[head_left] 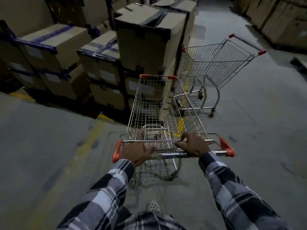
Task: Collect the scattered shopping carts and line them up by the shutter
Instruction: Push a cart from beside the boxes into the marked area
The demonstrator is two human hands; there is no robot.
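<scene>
Both the left hand point(137, 152) and right hand point(193, 146) grip the near cart's point(154, 112) handle; its length points far, toward boxes point(142, 42). Second cart point(217, 67) stands far right.

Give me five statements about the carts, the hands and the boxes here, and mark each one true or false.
1. Both hands hold the near cart's handle bar. True: the left hand and right hand grip the near cart.
2. The near cart's basket is full of boxes. False: no boxes lie in it.
3. A second cart stands ahead to the right. True.
4. The second cart lies tipped on its side. False: it stands upright on its wheels.
5. Stacked cardboard boxes stand to the left of the carts. True.
</scene>
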